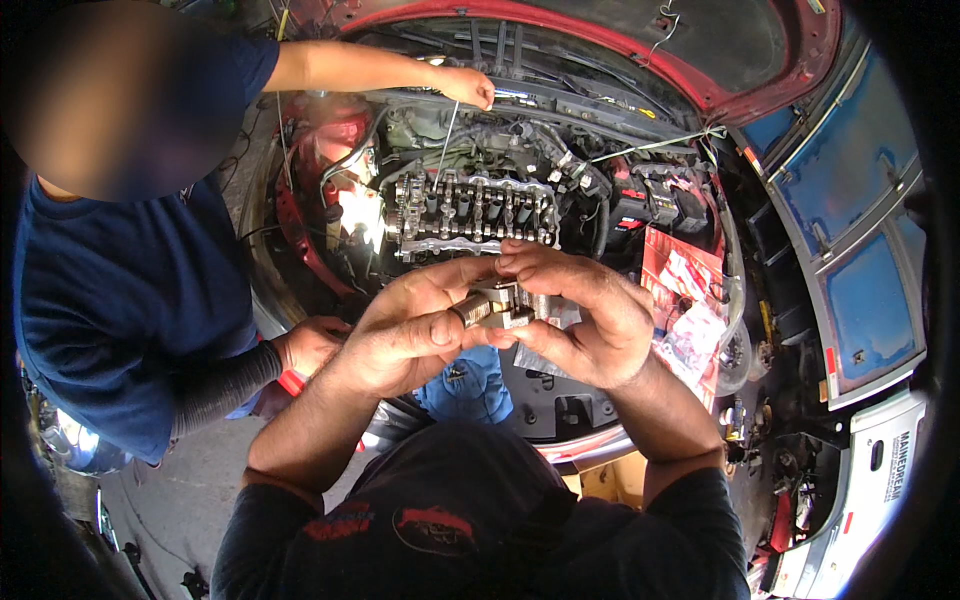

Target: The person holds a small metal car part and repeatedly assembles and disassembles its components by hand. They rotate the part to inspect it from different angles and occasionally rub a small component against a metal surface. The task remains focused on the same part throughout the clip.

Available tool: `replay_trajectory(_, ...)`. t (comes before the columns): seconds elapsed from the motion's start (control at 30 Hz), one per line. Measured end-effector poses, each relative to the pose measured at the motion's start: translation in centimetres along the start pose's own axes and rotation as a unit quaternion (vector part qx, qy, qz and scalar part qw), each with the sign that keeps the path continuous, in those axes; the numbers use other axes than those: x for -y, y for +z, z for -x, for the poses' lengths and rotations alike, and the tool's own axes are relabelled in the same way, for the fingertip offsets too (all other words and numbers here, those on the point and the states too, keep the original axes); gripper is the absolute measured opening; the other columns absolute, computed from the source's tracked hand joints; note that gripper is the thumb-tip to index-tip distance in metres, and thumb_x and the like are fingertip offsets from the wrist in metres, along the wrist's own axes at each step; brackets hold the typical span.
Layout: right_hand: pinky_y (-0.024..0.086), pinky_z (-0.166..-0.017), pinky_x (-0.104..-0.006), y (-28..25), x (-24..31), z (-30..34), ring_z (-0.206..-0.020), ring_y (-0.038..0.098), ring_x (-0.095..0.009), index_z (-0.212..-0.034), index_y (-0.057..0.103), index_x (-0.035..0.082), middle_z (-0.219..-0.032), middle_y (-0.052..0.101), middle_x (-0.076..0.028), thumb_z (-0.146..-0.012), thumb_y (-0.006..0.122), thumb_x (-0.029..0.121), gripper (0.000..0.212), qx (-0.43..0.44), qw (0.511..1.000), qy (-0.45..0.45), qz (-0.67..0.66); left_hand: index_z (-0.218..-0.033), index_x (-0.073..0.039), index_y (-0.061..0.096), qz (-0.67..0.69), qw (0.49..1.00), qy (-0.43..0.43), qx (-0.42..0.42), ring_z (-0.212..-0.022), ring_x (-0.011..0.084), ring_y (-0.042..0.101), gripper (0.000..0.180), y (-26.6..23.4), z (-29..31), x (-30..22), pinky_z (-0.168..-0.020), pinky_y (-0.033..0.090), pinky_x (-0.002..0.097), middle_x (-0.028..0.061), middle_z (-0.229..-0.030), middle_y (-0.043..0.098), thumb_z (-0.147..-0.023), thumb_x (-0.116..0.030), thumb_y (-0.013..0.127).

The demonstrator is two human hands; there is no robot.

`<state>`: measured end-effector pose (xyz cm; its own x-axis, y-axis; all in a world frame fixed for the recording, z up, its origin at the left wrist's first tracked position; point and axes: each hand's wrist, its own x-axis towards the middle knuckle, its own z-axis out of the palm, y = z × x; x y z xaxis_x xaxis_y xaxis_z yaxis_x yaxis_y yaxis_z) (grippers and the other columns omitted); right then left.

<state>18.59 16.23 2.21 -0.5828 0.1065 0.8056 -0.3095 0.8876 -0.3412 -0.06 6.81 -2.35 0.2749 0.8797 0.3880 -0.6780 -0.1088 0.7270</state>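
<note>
Between both hands, above the front of the engine bay, is a small metal part (508,302) with a blocky body and a ribbed cylindrical end; its exact kind is unclear. The fingers and thumb of my left hand (405,325) are closed round the cylindrical end. My right hand (590,305) grips the other side, thumb below and fingers above. Just beyond lies the uncovered engine cylinder head (475,208), its camshafts and valve gear exposed.
At left, a co-worker in a dark blue shirt (120,300) reaches one hand (468,87) over the engine, by a thin rod (447,140). A battery (650,200) and red packaging (685,290) sit right. Blue cloth (465,385) lies below my hands. The red hood (720,50) is raised.
</note>
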Motion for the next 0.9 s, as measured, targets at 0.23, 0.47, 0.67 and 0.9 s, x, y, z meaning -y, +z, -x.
replay_trajectory(0.23,0.056,-0.089,-0.0412,1.3,-0.5,1.3,-0.104,0.068,-0.033,-0.107,0.063,-0.002,-0.106,0.069,-0.018,-0.073,0.084,0.008,0.042,-0.037,0.998,0.025,-0.035,-0.142,0.01,0.031,0.099,0.995,0.006,-0.018,-0.12,0.024,0.057,0.085,0.2,0.6,1.4,-0.102,0.046,0.0364,0.018,-0.132,0.054,-0.086,-0.038,0.072)
replay_trajectory(0.47,0.047,-0.101,-0.0494,3.1,-1.1,4.5,-0.113,0.062,-0.034,-0.121,0.047,-0.002,-0.112,0.065,-0.021,-0.076,0.08,0.0,0.056,0.01,0.965,0.133,-0.225,-0.137,0.003,0.044,-0.055,0.995,-0.056,-0.053,-0.119,0.0234,0.056,0.077,-0.9,3.3,2.7,-0.103,0.043,0.0383,0.0141,-0.131,0.056,-0.078,-0.036,0.077)
replay_trajectory(0.67,0.049,-0.094,-0.039,5.0,-0.3,7.8,-0.116,0.059,-0.027,-0.142,0.037,-0.002,-0.127,0.057,-0.016,-0.097,0.058,0.026,0.057,-0.036,0.85,0.376,-0.366,-0.118,-0.003,0.055,-0.547,0.809,0.16,-0.142,-0.113,0.0278,0.057,0.066,-2.0,5.1,3.3,-0.099,0.044,0.0382,0.0144,-0.119,0.057,-0.062,-0.015,0.089)
replay_trajectory(0.9,0.05,-0.074,-0.0269,7.9,0.2,8.6,-0.089,0.062,-0.01,-0.12,0.059,0.002,-0.1,0.064,-0.004,-0.103,0.045,0.045,0.048,0.1,0.721,0.555,-0.403,-0.115,-0.003,0.057,-0.628,0.766,0.123,-0.057,-0.119,0.0309,0.055,0.07,-2.0,7.3,3.7,-0.098,0.045,0.0412,0.0189,-0.128,0.055,-0.054,-0.017,0.088)
